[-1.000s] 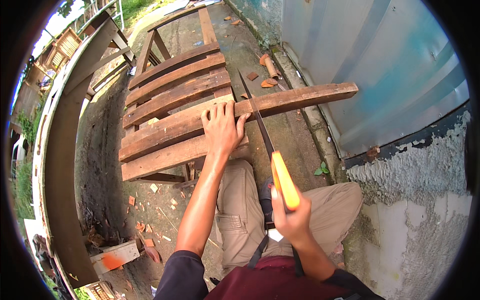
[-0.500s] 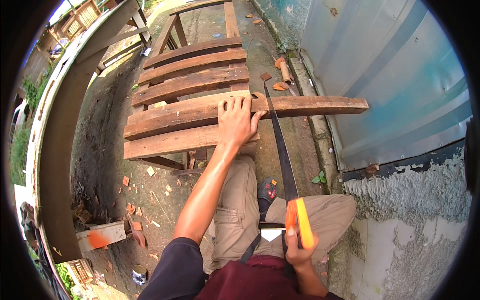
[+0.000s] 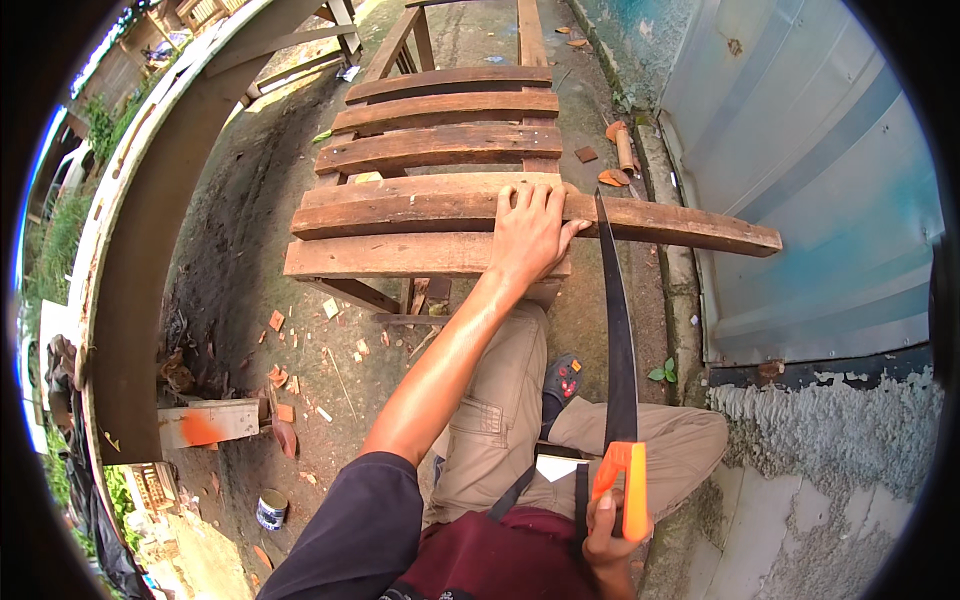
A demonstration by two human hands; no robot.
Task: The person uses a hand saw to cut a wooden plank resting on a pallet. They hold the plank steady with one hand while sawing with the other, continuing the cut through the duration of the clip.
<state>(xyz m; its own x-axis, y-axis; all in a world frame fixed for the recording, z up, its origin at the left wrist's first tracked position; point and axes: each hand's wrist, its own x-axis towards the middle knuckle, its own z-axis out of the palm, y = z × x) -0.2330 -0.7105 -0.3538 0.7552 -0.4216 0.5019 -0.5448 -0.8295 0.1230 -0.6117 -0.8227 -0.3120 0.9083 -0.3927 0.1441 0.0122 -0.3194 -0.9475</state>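
Observation:
A long brown wooden plank (image 3: 690, 225) lies across a slatted wooden frame (image 3: 440, 155), its right end jutting past the frame toward the metal sheet. My left hand (image 3: 530, 228) grips the plank from above near the frame's right side, fingers over the top and thumb to the right. My right hand (image 3: 608, 530) is closed around the orange handle of a handsaw (image 3: 619, 340), low in front of my lap. The saw's dark blade points away from me, its tip at the plank just right of my left thumb. The teeth and any cut are too small to make out.
A corrugated metal sheet (image 3: 800, 190) and rough wall (image 3: 820, 430) stand on the right. A large wooden structure (image 3: 150, 280) rises at left. Wood scraps, a small can (image 3: 271, 509) and a paint-marked wood block (image 3: 215, 424) lie on the ground.
The saw has been drawn back toward me, so its tip now lies near the plank instead of well beyond it. My left hand keeps its place on the plank. The whole view has shifted.

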